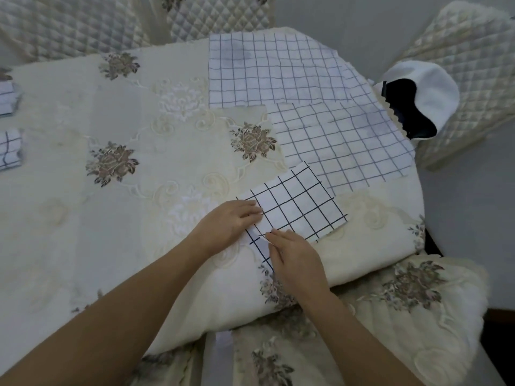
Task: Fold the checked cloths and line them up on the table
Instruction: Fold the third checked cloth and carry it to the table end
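Note:
A white cloth with a dark check (298, 208), partly folded, lies near the table's front right. My left hand (227, 222) rests flat on its left edge with the fingers straight. My right hand (292, 260) presses on its near corner, fingers stretched out along the fold. Two larger checked cloths lie spread flat behind it: one at the back (264, 71) and one to the right (342, 143). Two folded checked cloths sit at the far left edge, one further back (7, 97) and one nearer (11, 149).
The table wears a cream cloth with embroidered flowers (111, 162). Quilted chair backs (69, 26) stand behind it, and another chair on the right (457, 51) carries a white and dark bundle (418, 98). A cushioned seat (390, 316) is at the front right.

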`<state>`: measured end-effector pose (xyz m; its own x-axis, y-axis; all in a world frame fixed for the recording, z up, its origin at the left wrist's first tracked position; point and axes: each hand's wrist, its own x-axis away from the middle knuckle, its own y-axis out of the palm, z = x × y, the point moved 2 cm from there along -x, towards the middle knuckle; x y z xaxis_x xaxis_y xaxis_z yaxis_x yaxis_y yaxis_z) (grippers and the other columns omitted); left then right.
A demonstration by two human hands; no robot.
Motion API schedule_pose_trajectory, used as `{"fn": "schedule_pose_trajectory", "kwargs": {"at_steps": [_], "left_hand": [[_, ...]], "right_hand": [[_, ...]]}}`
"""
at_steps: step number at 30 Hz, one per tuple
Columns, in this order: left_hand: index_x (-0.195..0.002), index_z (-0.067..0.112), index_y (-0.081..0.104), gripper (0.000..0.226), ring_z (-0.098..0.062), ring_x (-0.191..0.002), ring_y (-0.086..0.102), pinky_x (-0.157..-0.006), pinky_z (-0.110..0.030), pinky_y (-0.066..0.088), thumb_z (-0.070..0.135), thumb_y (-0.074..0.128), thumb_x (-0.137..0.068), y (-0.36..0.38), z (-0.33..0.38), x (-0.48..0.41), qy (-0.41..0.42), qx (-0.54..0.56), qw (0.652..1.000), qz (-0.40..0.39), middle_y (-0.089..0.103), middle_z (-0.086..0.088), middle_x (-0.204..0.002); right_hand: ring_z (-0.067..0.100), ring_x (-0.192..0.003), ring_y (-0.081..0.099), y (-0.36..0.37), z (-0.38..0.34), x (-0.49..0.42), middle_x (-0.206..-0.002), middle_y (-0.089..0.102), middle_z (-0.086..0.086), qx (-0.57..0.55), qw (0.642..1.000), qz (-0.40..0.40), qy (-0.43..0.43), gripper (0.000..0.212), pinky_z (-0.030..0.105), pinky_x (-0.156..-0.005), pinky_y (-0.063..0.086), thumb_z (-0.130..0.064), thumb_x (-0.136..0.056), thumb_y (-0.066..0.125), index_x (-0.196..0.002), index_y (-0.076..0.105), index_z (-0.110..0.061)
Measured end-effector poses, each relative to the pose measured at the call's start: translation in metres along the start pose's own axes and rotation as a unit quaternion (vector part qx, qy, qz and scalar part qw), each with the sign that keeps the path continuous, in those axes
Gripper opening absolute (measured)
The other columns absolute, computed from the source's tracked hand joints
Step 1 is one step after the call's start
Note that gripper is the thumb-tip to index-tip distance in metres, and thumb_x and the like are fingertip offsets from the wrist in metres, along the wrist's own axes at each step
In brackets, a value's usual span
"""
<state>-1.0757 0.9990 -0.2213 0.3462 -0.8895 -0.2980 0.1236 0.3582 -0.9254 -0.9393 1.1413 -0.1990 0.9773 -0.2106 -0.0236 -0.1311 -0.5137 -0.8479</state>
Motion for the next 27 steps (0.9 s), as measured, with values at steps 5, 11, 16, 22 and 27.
{"fn": "schedule_pose_trajectory", "kwargs": {"at_steps": [5,11,16,22,27], "left_hand": [[-0.108,-0.001,0.072,0.040,-0.036,-0.109,0.068,-0.092,-0.043,0.053,-0.001,0.085,-0.070,-0.005,0.003,0.008,-0.014,-0.003,1.000,0.006,0.071,-0.018,-0.117],[-0.103,0.001,0.072,0.037,-0.035,-0.106,0.068,-0.088,-0.044,0.056,-0.007,0.079,-0.068,-0.001,0.009,0.013,-0.056,0.021,0.998,-0.003,0.069,-0.019,-0.117],[-0.103,0.010,0.071,0.026,-0.030,-0.108,0.065,-0.093,-0.042,0.049,0.003,0.072,-0.078,0.002,0.021,0.008,-0.175,0.010,0.984,0.009,0.068,-0.008,-0.121],[-0.135,0.009,0.053,0.049,-0.030,-0.137,0.043,-0.112,-0.054,0.036,0.031,0.041,-0.094,0.014,0.070,-0.043,-0.360,-0.058,0.930,0.040,0.044,-0.014,-0.150],[-0.158,0.013,0.016,0.068,-0.023,-0.154,0.008,-0.123,-0.053,0.015,0.049,0.015,-0.101,0.054,0.081,-0.073,-0.514,-0.089,0.852,-0.031,0.009,-0.007,-0.167]], "right_hand": [[0.018,-0.099,0.060,0.005,0.001,0.007,-0.105,0.073,-0.003,0.041,0.999,0.011,-0.032,0.018,0.031,-0.092,0.051,-0.017,-0.093,0.064,-0.108,0.075,-0.017],[0.019,-0.112,0.056,-0.001,-0.002,0.012,-0.116,0.069,-0.005,0.066,0.996,-0.059,-0.028,0.034,0.035,-0.094,0.054,-0.034,-0.092,0.053,-0.116,0.071,-0.018],[0.017,-0.100,0.057,-0.025,0.007,-0.001,-0.108,0.067,-0.006,0.081,0.992,-0.087,-0.035,0.033,0.032,-0.078,0.050,-0.041,-0.098,0.046,-0.114,0.069,-0.022],[0.033,-0.120,0.057,-0.045,0.062,-0.082,-0.125,0.062,0.015,0.054,0.990,0.030,-0.128,0.037,0.049,-0.095,0.054,-0.023,-0.100,0.041,-0.121,0.065,-0.003],[0.038,-0.147,0.032,-0.021,0.077,-0.127,-0.153,0.040,0.026,0.146,0.957,-0.064,-0.241,0.059,0.050,-0.118,0.034,-0.033,-0.105,0.026,-0.146,0.042,0.006]]}}
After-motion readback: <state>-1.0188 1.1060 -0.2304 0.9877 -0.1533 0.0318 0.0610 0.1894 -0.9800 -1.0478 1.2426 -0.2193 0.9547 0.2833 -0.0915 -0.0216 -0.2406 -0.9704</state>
